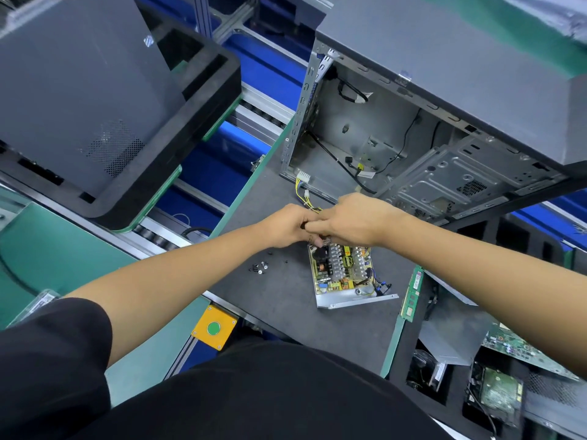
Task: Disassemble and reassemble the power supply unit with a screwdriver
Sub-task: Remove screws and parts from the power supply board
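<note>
Where both hands (313, 225) meet over the open power supply (344, 273), curled on something dark, unidentifiable

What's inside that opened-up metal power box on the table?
The power supply shows a yellow circuit board with silver heat-sink fins and small parts. Both hands, left and right, cover its far end.

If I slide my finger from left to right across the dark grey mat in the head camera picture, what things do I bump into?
Loose screws → open power supply unit, circuit board showing → green memory stick at the mat's right edge. The hands overlap above the unit, so I left them out.
</note>
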Motion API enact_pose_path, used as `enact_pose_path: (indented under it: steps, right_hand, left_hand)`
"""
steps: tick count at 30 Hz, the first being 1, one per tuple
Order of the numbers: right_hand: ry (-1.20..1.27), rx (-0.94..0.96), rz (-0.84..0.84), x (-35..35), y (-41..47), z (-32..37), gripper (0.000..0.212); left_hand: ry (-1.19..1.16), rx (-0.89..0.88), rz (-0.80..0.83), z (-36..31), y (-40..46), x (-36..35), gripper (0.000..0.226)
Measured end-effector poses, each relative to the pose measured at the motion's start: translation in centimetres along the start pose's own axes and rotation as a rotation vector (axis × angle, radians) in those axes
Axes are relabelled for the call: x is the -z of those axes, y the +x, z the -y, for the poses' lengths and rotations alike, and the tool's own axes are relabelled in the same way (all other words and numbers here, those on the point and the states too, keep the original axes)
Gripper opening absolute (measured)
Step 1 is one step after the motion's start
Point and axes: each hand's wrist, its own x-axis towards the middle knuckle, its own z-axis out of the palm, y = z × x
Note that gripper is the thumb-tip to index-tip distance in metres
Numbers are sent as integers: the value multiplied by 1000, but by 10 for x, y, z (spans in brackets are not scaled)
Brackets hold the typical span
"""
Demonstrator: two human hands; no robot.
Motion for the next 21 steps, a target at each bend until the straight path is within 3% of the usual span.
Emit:
enact_pose_path:
  steps: [3, 7, 10, 12, 14, 17, 21]
  right_hand:
    - [-8, -114, 4, -2, 1, 2, 21]
    - [-86, -288, -5, -6, 8, 14, 41]
    - [5, -225, -99, -6, 4, 9, 51]
    - [65, -87, -110, -2, 1, 4, 46]
    - [97, -61, -83, -1, 0, 2, 36]
    - [118, -228, -52, -4, 8, 5, 23]
    - [57, -340, -23, -9, 8, 7, 41]
  left_hand:
    - [-19, -14, 1, -2, -1, -1, 28]
    - [-13, -41, -37, -3, 2, -5, 41]
    - [6, -10, 3, 1, 2, -1, 24]
    - [39, -32, 30, 2, 2, 3, 14]
    - [59, -23, 28, 0, 3, 5, 22]
    - [25, -20, 21, -3, 6, 4, 36]
    - [61, -1, 34, -5, 9, 3, 20]
